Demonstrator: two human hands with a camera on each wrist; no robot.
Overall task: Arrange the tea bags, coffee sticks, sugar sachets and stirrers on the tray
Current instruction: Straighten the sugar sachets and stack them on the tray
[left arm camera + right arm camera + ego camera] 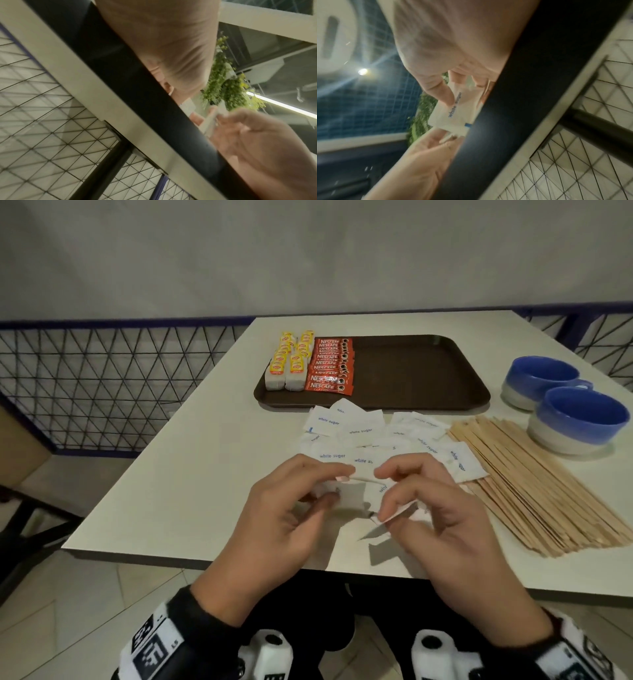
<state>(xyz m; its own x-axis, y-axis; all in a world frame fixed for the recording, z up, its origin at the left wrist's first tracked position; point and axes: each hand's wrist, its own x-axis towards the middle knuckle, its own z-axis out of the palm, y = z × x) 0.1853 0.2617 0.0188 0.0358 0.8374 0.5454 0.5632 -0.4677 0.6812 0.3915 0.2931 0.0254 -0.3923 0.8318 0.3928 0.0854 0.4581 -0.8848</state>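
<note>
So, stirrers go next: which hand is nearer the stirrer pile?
Right. The right hand is just left of the wooden stirrers; the left hand lies farther left.

1. A pale grey wall (308, 251) fills the upper part of the head view.
2. Below it, across the middle left of the frame, runs a wire mesh railing (102, 385) of black triangles with a dark blue top rail; it shows again at the upper right.
3. A white table (178, 474) with a square corner takes the centre and right of the frame.
4. The floor (68, 628) at the lower left is laid with light tiles.
5. In the left wrist view, green hanging foliage (223, 86) sits right of centre, with a bright strip light (281, 106) at the right edge.
</note>
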